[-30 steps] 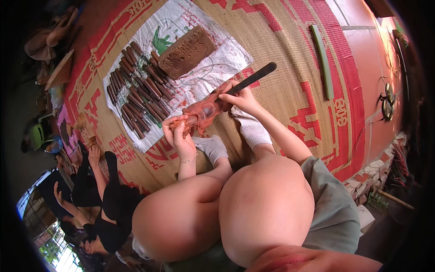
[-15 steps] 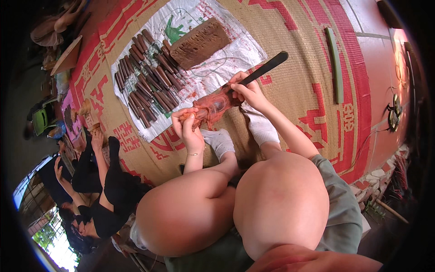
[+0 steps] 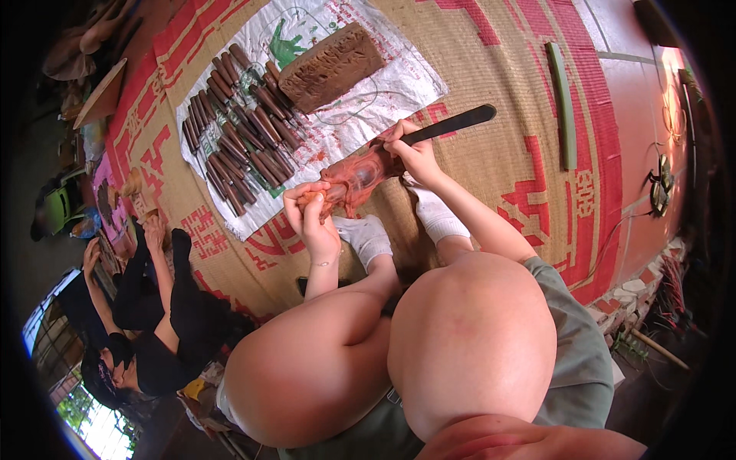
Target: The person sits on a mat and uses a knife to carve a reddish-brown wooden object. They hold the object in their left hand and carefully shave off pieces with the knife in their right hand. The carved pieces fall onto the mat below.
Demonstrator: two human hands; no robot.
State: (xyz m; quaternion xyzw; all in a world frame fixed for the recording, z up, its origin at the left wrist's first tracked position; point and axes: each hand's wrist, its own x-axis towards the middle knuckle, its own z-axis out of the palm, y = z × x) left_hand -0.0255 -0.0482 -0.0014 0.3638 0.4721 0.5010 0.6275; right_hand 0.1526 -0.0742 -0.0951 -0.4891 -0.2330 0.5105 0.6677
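A reddish-brown carved wooden piece [image 3: 359, 180] lies level in front of my shins, above my socked feet. My left hand [image 3: 313, 218] has its fingers closed round the left end of the carving. At the carving's right end, my right hand [image 3: 412, 157] grips a long, flat black tool [image 3: 454, 124]. The tool's rounded end sticks out to the upper right; its other end is hidden behind the fingers and against the carving, so I cannot tell its exact kind.
Beyond my hands, a white plastic sheet [image 3: 406, 73] bears several wooden-handled tools [image 3: 253, 126] and a brown rectangular block [image 3: 331, 67]. A pale green strip [image 3: 563, 107] lies right on the patterned mat [image 3: 491, 192]. Another person [image 3: 172, 322] in black sits at left.
The black tool has tilted flatter, its free end swinging down and slightly right. My left hand keeps its hold on the carving. The whole view has shifted slightly.
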